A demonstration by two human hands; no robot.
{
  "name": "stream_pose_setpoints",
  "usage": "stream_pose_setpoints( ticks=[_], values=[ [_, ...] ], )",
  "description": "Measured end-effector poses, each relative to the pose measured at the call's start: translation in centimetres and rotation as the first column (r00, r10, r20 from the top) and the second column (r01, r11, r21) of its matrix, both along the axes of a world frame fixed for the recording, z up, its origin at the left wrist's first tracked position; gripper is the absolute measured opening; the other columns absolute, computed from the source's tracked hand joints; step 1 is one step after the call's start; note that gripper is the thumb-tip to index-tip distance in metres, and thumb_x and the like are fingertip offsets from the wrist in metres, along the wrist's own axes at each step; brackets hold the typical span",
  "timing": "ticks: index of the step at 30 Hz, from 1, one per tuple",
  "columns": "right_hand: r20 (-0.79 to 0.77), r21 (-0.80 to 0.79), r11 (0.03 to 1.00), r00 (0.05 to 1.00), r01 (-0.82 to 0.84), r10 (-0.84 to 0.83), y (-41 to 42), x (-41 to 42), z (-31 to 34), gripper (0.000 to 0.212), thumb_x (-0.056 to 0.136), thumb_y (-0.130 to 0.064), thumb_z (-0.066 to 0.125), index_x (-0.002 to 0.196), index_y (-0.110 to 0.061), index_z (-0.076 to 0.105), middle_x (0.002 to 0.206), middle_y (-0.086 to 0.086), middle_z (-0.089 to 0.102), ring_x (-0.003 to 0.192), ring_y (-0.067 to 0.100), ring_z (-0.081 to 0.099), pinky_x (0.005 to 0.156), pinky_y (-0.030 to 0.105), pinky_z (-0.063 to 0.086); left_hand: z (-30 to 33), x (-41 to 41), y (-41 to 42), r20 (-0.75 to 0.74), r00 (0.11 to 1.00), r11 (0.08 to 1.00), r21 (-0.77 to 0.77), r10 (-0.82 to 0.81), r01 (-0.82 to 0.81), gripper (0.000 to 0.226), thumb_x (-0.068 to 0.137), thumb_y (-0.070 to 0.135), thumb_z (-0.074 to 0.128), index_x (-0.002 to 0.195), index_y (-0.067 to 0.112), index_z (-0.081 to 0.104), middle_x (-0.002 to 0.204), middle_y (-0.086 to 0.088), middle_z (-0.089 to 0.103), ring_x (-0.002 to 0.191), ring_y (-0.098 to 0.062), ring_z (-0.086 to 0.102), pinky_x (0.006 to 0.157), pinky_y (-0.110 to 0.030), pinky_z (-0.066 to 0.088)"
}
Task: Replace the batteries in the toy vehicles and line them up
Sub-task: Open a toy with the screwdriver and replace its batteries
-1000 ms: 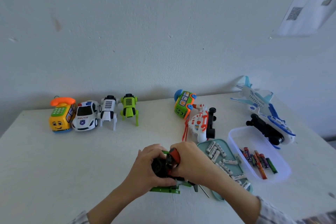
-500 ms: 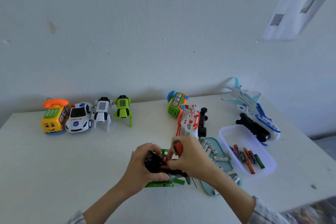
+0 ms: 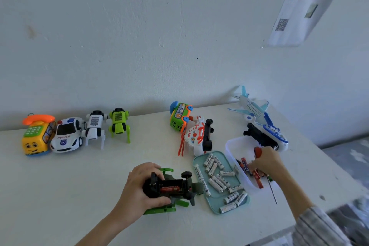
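- Green toy vehicle (image 3: pixel 171 187) is lying upturned on the near surface (image 3: pixel 60 185), left hand (image 3: pixel 139 187) gripping it.
- Right hand (image 3: pixel 265 163) is clasping a red-handled screwdriver (image 3: pixel 258 152) while reaching into the clear tub (image 3: pixel 231 146) of coloured batteries (image 3: pixel 245 164).

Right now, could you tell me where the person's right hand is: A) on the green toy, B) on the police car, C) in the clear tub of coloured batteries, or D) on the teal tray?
C: the right hand, holding a red-handled screwdriver, reaches into the clear tub.
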State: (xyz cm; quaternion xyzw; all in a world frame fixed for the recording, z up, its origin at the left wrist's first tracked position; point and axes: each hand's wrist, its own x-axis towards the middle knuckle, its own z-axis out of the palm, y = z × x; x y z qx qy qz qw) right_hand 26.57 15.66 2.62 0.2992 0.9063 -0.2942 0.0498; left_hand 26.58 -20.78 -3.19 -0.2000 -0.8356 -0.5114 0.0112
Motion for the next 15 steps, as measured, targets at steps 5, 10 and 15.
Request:
stream_pose_setpoints(
  ticks=[5, 10, 15],
  values=[
    [0.015, 0.044, 0.997, 0.998, 0.062, -0.062, 0.9, 0.0, -0.8, 0.038, 0.070, -0.004, 0.074, 0.062, -0.009, 0.037, 0.057, 0.007, 0.040, 0.050, 0.020, 0.041, 0.050, 0.028, 0.038, -0.2, 0.0, 0.1, 0.025, 1.000, 1.000, -0.023, 0.007, -0.006, 0.054, 0.041, 0.066, 0.079, 0.088, 0.046, 0.064, 0.118, 0.029, 0.049, 0.119, -0.003, 0.042, 0.100, -0.035, 0.036],
    [-0.455, -0.096, 0.995, 0.890, -0.026, -0.020, -3.7, 2.0, 5.0, 0.039, 0.086, -0.027, 0.067, 0.067, 0.001, 0.047, 0.053, 0.015, 0.056, 0.044, 0.018, 0.054, 0.056, 0.033, 0.046, -0.2, 0.2, 0.0, 0.016, 1.000, 1.000, -0.024, 0.005, -0.005, 0.047, 0.043, 0.055, 0.083, 0.085, 0.044, 0.064, 0.118, 0.027, 0.050, 0.119, -0.006, 0.043, 0.100, -0.039, 0.038],
    [-0.727, -0.272, 0.939, 0.684, -0.208, -0.059, -11.3, 4.8, 8.3, 0.032, 0.087, -0.025, 0.066, 0.067, -0.002, 0.055, 0.053, 0.013, 0.059, 0.047, 0.015, 0.054, 0.048, 0.026, 0.040, 0.0, 0.6, 0.1, 0.009, 1.000, 0.998, -0.060, 0.005, -0.005, 0.048, 0.046, 0.055, 0.081, 0.089, 0.045, 0.062, 0.116, 0.030, 0.046, 0.119, -0.007, 0.042, 0.099, -0.030, 0.035]
  ],
)
